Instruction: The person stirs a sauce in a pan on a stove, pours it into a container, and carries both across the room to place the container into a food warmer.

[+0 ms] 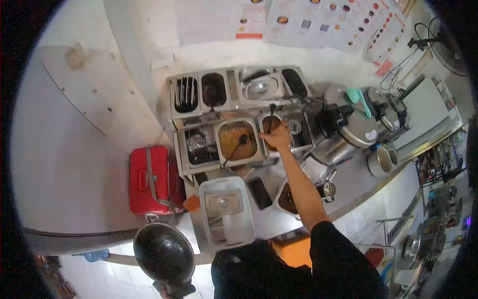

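My right hand [276,138] reaches over a small steel food pan of brown sauce or food [270,124], thumb and fingers apart at its rim. A black utensil handle [272,108] stands up from that pan, just beyond my fingers. To its left, a larger steel pan of yellow-orange chunky food [234,137] has a black ladle [243,139] lying in it. Low on the left, my left hand [162,289], dark and partly out of view, grips the handle of a dark wok [164,254], which is held beside the counter edge.
A white plastic tub [203,219] with a steel lid sits near the counter's front. Left of it stands a red cooler box [144,182]. Behind is another row of steel pans [214,89]. Large metal cookers [358,127] and a white pot [381,162] stand right.
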Demonstrator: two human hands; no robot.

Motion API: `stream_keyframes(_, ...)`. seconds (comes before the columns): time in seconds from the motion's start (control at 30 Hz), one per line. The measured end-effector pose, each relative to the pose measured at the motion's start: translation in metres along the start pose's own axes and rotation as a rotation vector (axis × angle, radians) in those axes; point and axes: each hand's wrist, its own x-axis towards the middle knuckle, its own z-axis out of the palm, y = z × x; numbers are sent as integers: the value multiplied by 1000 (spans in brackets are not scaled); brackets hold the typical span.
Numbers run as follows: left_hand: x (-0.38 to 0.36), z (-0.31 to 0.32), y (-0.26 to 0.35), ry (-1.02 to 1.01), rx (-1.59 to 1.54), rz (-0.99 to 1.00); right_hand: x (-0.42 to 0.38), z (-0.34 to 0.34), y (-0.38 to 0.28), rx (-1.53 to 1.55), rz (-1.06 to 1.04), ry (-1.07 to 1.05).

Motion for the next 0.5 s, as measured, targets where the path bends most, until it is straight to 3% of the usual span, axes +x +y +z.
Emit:
stream_keyframes(0.1,-6,-21,-2,-28,-449,-108,3,7,9,16,-38,3)
stream_keyframes(0.13,-9,-19,0,-48,-465,-114,0,5,10,41,-53,-12)
stream_keyframes(0.23,-2,-48,-19,-52,330,220,4,2,19,96,-134,-21)
stream_keyframes(0.33,-6,-42,4,-53,-312,-91,21,12,37,117,-239,17)
stream_keyframes(0.43,-25,-11,39,-143,389,263,18,11,45,202,-289,62)
stream_keyframes(0.5,-24,-17,41,-140,-22,89,3,-3,47,301,-318,145)
